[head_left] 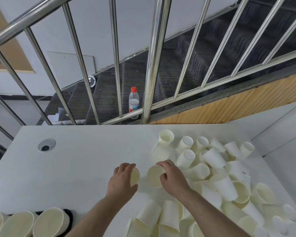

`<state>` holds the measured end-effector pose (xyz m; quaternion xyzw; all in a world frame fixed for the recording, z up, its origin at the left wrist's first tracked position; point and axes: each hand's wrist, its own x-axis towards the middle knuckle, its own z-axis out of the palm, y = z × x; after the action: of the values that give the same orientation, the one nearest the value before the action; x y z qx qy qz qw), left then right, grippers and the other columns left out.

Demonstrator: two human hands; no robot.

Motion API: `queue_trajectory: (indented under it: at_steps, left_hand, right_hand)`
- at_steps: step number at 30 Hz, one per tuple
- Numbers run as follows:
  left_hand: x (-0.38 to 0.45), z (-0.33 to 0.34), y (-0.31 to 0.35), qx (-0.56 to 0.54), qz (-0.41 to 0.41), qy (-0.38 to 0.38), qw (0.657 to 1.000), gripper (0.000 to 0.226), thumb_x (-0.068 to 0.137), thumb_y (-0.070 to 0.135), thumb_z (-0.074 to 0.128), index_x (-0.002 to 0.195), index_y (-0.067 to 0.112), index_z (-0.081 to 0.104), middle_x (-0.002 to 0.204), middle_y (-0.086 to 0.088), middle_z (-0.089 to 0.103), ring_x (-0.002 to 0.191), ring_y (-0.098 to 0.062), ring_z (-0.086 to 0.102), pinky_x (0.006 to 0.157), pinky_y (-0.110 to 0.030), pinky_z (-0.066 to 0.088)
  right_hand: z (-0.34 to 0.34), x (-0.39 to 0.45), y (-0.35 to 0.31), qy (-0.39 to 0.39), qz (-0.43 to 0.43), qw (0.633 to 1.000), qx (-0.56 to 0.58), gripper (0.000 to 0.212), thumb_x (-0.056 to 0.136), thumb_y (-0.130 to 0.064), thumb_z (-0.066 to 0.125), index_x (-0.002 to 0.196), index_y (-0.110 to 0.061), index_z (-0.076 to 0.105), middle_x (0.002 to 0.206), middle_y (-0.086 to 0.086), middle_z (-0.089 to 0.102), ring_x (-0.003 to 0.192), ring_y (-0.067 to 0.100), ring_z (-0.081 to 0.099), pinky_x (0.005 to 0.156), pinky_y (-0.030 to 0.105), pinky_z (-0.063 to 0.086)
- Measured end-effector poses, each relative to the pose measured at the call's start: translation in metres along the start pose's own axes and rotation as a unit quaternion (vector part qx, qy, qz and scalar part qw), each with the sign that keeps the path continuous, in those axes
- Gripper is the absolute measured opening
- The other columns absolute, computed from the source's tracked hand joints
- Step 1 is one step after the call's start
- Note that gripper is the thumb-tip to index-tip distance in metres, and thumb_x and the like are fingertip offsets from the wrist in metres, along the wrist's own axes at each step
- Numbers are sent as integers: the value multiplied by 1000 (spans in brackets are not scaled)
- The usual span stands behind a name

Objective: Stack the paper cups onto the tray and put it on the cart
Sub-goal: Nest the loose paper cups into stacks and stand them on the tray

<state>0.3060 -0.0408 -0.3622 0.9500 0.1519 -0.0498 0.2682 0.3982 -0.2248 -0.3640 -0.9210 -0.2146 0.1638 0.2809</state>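
My left hand (122, 179) grips a cream paper cup (135, 176) from above on the white table (75, 168). Just to its right, my right hand (172, 177) holds a second paper cup (154, 176) by its rim. A big loose heap of paper cups (215, 182) covers the table's right side, most lying on their sides. At the bottom left, three upright cups (48, 223) stand on a black tray (69, 216), which is mostly hidden beneath them. No cart is in view.
A cable grommet hole (46, 145) sits in the table's left part. Behind the table runs a steel stair railing (150, 65) with a plastic water bottle (134, 102) on the dark steps beyond. A white wall panel (284, 142) borders the right.
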Motion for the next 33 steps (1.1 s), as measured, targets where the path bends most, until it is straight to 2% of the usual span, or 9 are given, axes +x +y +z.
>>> queue_trajectory:
  at_steps: [5,9,12,16,18,21,24,33]
  left_hand:
    - [-2,4,-5,10,1,-17,1000,69,82,32,62,142,31,29,141,12,33,129,-16,33,95,-26,44]
    - [-2,8,-7,16,5,-27,999,69,81,31,63,142,31,30,141,11,33,129,-16,33,96,-27,44]
    - [-2,10,-7,23,9,-33,999,69,81,31,63,142,32,30,141,12,32,129,-16,33,97,-28,43]
    - [-4,12,-7,23,15,-33,999,68,82,30,62,141,31,31,141,12,32,129,-16,34,96,-27,43]
    - [-5,12,-8,23,17,-32,999,67,81,30,63,141,31,32,141,11,33,128,-16,35,96,-28,43]
    - [-7,12,-8,21,20,-28,999,67,82,30,63,141,31,32,141,11,33,128,-16,35,97,-28,42]
    - [-11,11,-8,21,27,-22,999,67,82,29,62,141,30,32,141,11,33,128,-16,35,98,-28,42]
    - [-31,1,1,0,55,19,998,65,83,30,59,142,28,32,143,8,33,130,-18,34,97,-30,43]
  right_hand:
    - [8,-1,-2,-86,39,995,-29,53,91,-5,38,139,-25,44,141,-10,41,123,15,50,102,30,42]
    - [11,-2,-2,-106,54,991,-55,51,93,-10,38,142,-26,40,144,-7,38,122,18,52,101,35,44]
    - [8,-5,-6,-96,42,989,-107,53,92,-24,43,145,-25,34,144,-6,37,121,18,51,95,33,45]
    - [8,-9,-10,-93,-2,980,-176,69,87,-50,51,147,-25,27,144,-7,32,131,17,34,96,35,44]
    - [10,-11,-10,-113,-20,977,-181,77,83,-56,56,148,-28,25,145,-9,28,133,16,30,98,35,44]
    - [14,-13,-10,-147,-40,972,-179,78,85,-42,62,150,-27,22,146,-8,26,135,17,28,101,36,43]
    - [17,-16,-11,-116,-41,981,-150,74,86,-30,62,150,-26,24,145,-7,27,134,17,29,102,34,43]
    - [6,-38,-22,-30,-56,993,-103,76,82,-26,62,148,-30,27,141,-8,25,130,12,35,95,27,46]
